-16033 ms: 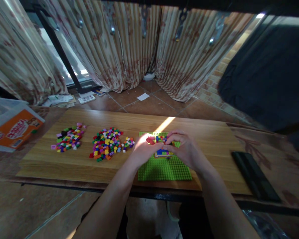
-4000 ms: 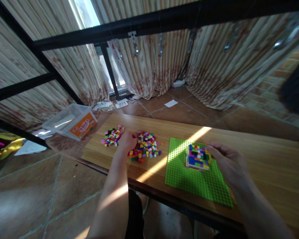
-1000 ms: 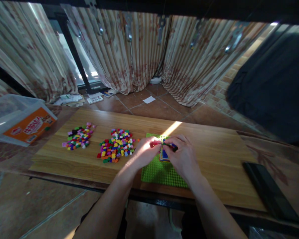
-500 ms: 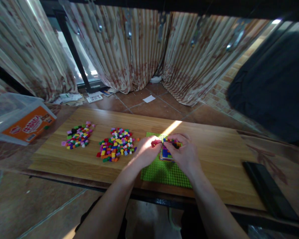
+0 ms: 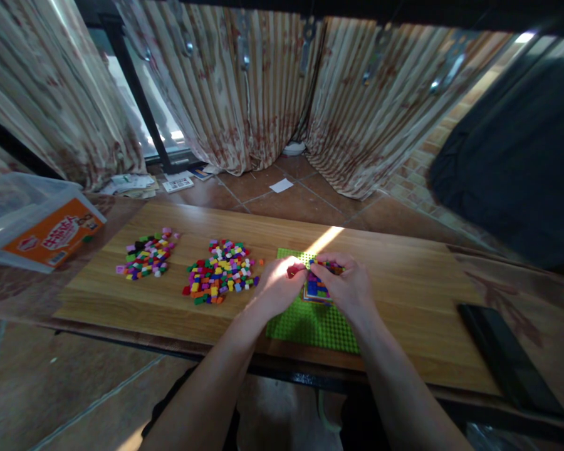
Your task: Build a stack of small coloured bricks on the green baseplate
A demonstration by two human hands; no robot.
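Observation:
A green studded baseplate lies on the wooden tabletop, and a low block of multicoloured toy bricks stands on it. My left hand is at the left side of this brick build, its thumb and fingers curled together. From the right, my right hand reaches over the build, thumb pointing to its left edge and fingers bent around the far side. The fingertips of both hands almost meet there. Whatever lies between them is too small or hidden to make out. My right hand covers part of the build.
Left of the baseplate lie two heaps of loose bricks, a nearer pile and a farther pile. A clear plastic box with an orange label stands at the far left. A long black object lies at the right end.
The right thumb and fingers have shifted slightly over the build, showing a little more of its blue top. My left hand stays nearly in place.

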